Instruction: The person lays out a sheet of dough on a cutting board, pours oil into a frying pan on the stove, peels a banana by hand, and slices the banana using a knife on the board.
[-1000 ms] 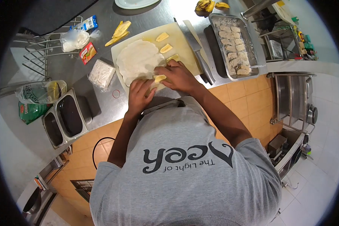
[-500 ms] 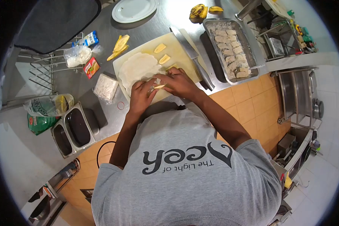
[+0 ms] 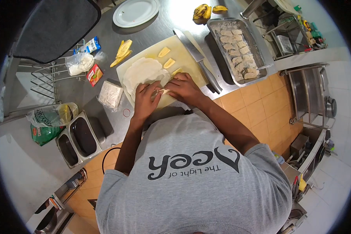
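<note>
A stack of thin, round pastry wrappers (image 3: 142, 71) lies on the pale cutting board (image 3: 124, 70). Over its near edge, the fingers of my left hand (image 3: 146, 99) pinch a small piece of pale wrapper (image 3: 163, 91). My right hand (image 3: 185, 89) grips the other end of that piece, its fingers bent inward. Much of the piece is hidden by the fingers, so its filling cannot be made out. Peeled banana slices (image 3: 169, 63) rest on the board beyond my right hand, one partly behind the fingers. A large knife (image 3: 197, 58) lies along the board's right side.
Right of the board is a metal tray (image 3: 232, 20) of floured pieces. Unpeeled bananas (image 3: 202, 13), a white plate (image 3: 135, 13) and banana peels (image 3: 123, 52) lie farther back. A wrapped pale block (image 3: 110, 95), a red packet (image 3: 94, 74) and metal containers (image 3: 83, 136) are at left.
My hands have drawn the wrapper piece closer between the fingertips, and less of it shows. My left fingers are bent tighter. The whole view has shifted slightly.
</note>
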{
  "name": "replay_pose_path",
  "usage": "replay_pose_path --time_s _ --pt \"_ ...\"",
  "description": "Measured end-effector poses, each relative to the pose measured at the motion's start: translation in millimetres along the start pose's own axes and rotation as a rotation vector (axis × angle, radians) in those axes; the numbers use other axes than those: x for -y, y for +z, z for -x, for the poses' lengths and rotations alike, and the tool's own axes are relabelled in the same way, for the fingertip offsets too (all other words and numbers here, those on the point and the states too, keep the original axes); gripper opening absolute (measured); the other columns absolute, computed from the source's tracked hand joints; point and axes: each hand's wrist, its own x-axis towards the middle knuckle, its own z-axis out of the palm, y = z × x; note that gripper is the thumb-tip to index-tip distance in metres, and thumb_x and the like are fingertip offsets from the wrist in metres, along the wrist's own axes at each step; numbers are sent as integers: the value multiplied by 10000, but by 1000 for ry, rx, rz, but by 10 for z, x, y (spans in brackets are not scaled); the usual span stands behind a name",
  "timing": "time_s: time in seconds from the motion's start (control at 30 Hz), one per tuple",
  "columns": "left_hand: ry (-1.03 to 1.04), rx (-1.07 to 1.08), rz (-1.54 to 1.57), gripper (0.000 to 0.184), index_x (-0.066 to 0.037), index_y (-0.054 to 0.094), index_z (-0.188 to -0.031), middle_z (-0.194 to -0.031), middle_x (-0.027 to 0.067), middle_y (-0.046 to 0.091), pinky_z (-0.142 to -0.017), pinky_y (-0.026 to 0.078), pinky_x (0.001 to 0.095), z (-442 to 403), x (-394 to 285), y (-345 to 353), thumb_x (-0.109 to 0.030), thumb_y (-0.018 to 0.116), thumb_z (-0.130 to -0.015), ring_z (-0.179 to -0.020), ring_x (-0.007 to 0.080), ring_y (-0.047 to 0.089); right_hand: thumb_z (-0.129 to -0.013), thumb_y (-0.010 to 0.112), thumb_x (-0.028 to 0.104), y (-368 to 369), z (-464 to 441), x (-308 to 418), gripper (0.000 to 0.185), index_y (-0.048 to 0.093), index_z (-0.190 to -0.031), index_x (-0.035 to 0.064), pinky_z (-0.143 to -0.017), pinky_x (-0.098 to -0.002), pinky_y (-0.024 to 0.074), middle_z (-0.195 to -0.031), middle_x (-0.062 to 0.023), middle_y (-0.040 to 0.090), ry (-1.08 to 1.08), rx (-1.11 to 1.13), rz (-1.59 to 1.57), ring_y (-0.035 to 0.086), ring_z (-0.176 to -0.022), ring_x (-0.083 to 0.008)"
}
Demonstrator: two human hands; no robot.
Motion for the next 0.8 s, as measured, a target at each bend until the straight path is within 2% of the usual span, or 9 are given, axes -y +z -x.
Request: replay_pose_path --time_s 0.1,0.2,0.33,0.43,0.53,0.6,0.7,0.8 --pt "76 -21 -108 431 -81 605 -1144 -1030 77 631 -899 400 401 45 -17 -36 -120 719 -730 -942 272 540 -735 718 212 -33 24 14 273 611 -976 143 -862 -382 379 -1003 -5 604 -29 -59 -46 508 -1014 -221" --pt "72 -70 -89 431 -79 616 -1113 -1085 91 602 -934 384 423 129 -24 -114 -153 743 -708 -985 292 535 -737 709 215 -150 149 -67 303 611 -1013 141 -898 -416 387 -922 -4 609 75 -166 -16 523 -983 -226" --pt "11 -82 -74 404 -70 635 -1067 -1149 98 588 -940 391 418 219 -4 -201 -146 768 -693 -1053 306 519 -712 740 263 -402 390 -203 505 578 -1165 108 -851 -436 435 -1099 -107 538 508 -335 416 498 -984 -324" --pt "35 -60 -121 357 -79 657 -1011 -1167 80 583 -954 377 419 244 31 -179 -158 779 -685 -1089 297 496 -735 740 260 -389 505 -296 555 538 -1228 103 -839 -424 430 -1119 -172 510 622 -278 378 509 -938 -363" --pt "45 -39 -157 322 -91 669 -976 -1172 62 583 -987 341 450 234 9 -141 -196 781 -693 -1122 280 475 -753 728 241 -369 494 -276 559 518 -1252 103 -842 -425 419 -1069 -163 528 684 -257 340 513 -940 -349" --pt "29 -38 -186 309 -99 672 -969 -1163 45 584 -1016 305 483 165 -88 -134 -235 772 -710 -1137 263 465 -762 712 228 -295 545 -375 545 510 -1258 128 -784 -431 453 -1045 -153 521 675 -288 330 510 -920 -350" --pt "-114 21 -255 284 -135 682 -948 -1119 4 584 -1028 224 621 51 -172 -31 -286 748 -717 -1147 245 454 -780 688 192 -244 568 -407 527 501 -1270 143 -755 -435 469 -1007 -150 524 640 -298 331 514 -893 -353" --pt "-107 172 -402 300 -150 680 -977 -1077 -12 590 -1020 182 660 -26 -252 -64 -299 739 -724 -1159 225 443 -792 670 164 -203 586 -394 525 492 -1286 150 -761 -434 467 -984 -152 529 628 -295 337 515 -885 -353"
